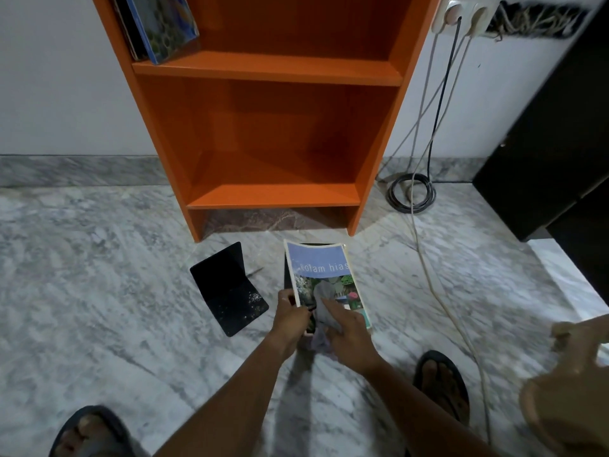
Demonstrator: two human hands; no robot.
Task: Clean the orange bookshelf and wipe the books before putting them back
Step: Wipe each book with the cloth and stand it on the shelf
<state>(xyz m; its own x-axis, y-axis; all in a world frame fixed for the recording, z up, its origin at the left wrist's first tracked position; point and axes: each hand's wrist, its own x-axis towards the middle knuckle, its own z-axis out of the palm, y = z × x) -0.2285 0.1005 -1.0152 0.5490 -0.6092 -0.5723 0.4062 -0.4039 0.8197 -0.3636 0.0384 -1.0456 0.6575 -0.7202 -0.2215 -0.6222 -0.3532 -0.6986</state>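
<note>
Grey cloth (324, 296), bunched in the right hand (347, 329) and pressed to the cover of the book (321, 268) that the left hand (290, 313) pinches by its edge, at six o'clock from the orange bookshelf (273, 192), could drag the thin cover into a crease or pull it loose.

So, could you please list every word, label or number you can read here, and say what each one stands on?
"olam hias": pale letters on the blue band of the garden-photo paperback book, gripped by the left hand, under the grey cloth held by the right hand; a first letter before it is too blurred to read.
On the blue patterned books in the orange wooden bookshelf: no text readable.
</note>
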